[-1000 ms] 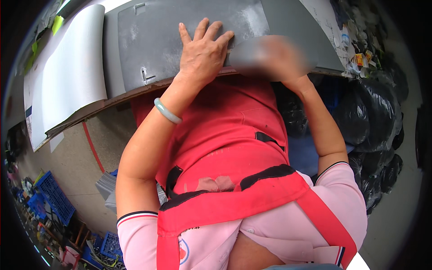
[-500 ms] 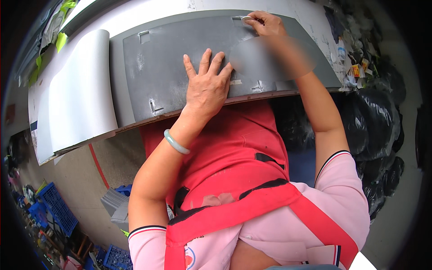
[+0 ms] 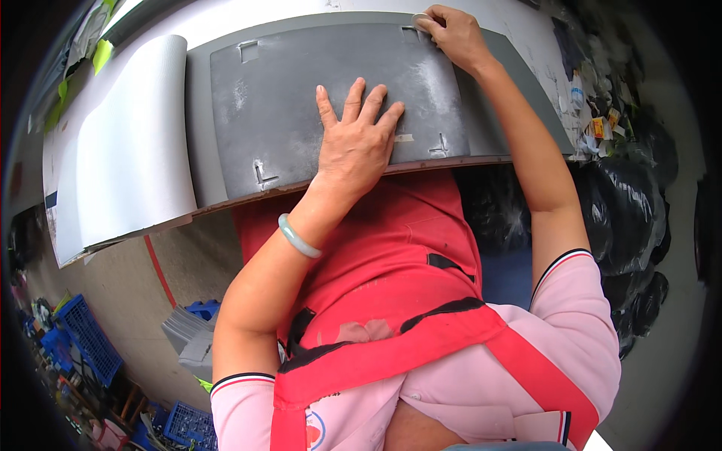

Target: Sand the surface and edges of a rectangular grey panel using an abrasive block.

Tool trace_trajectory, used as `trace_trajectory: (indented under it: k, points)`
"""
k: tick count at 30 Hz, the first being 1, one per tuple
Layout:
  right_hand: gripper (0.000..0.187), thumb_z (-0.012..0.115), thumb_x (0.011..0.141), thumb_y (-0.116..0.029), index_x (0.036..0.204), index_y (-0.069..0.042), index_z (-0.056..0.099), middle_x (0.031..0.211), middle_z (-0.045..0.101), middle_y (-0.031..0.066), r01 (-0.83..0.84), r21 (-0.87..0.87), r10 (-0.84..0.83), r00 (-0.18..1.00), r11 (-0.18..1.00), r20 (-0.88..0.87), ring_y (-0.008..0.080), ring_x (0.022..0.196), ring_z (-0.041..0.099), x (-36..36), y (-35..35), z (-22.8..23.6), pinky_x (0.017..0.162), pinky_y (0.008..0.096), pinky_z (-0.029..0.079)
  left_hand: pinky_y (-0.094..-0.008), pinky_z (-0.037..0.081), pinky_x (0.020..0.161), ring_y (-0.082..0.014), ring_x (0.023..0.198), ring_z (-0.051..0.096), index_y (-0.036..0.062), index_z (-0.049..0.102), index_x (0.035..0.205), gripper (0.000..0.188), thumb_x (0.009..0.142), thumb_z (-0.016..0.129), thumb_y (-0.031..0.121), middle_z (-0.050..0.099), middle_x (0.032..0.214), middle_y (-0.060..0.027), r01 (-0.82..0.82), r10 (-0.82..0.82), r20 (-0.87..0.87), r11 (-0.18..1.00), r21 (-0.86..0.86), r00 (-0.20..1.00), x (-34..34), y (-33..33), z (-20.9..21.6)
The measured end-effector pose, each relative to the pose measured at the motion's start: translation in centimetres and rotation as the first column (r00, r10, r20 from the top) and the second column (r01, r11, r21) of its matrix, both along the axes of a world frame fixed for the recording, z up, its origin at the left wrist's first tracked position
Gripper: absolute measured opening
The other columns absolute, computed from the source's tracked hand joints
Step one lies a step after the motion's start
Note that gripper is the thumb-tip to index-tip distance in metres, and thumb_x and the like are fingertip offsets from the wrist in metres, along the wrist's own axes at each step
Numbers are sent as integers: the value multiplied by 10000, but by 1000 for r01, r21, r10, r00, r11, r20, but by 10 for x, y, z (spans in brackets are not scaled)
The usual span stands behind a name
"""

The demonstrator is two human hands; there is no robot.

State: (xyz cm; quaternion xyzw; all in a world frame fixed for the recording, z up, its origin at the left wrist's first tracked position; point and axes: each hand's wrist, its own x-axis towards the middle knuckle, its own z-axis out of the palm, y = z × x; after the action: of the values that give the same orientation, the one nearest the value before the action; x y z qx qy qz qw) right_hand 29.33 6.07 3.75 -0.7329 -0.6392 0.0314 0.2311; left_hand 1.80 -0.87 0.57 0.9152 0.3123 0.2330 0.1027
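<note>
A dark grey flat panel with small cut tabs lies on the workbench in front of me. My left hand rests flat on its near part with the fingers spread, a pale green bangle on the wrist. My right hand reaches to the panel's far edge and pinches a small round pale object there; what it is I cannot make out. A whitish dusty patch shows on the panel between the hands.
A light grey sheet curls up at the bench's left. Black plastic bags pile up at the right beside scraps of litter. Blue crates and a stack of grey parts stand on the floor at lower left.
My right hand moved from the panel's near edge up to its far edge. My left hand slid back toward me and stays flat on the panel.
</note>
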Motion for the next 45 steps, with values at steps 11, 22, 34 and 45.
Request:
trace_trajectory:
  k: [11, 22, 34, 45]
  points:
    - [163, 637, 899, -158, 939, -4, 674, 758, 685, 100, 147, -342, -250, 927, 928, -280, 163, 611, 643, -25, 4, 28, 575, 330, 537, -777, 188, 1110, -345, 1382, 452, 167, 668, 1261, 340, 926, 624, 205, 565, 1370, -89, 10, -12, 46, 999, 42, 999, -1, 2, -6]
    - [240, 644, 949, -191, 1009, 31, 711, 879, 723, 212, -380, 0, 372, 905, 925, -205, 315, 784, 712, -155, 65, 17, 734, 400, 566, -783, 209, 1098, -354, 1377, 434, 152, 651, 1270, 378, 903, 664, 238, 528, 1383, -108, 9, -10, 44, 1000, 23, 999, 0, 1, -7]
    - [249, 585, 965, -199, 984, 15, 711, 968, 692, 285, -502, -46, 504, 861, 864, 67, 431, 937, 690, -214, 109, 7, 820, 503, 538, -822, 180, 1080, -358, 1397, 375, 96, 624, 1276, 423, 868, 662, 203, 485, 1390, -121, -6, 5, 104, 1000, 15, 995, 3, 1, -13]
    - [202, 566, 907, -114, 960, 51, 669, 701, 689, 115, -278, -74, 211, 852, 958, -479, 175, 579, 676, -228, 91, 23, 531, 327, 566, -827, 203, 1073, -367, 1351, 409, 91, 637, 1255, 390, 880, 638, 194, 511, 1333, -138, -2, -1, 87, 999, 35, 996, 1, 1, -10]
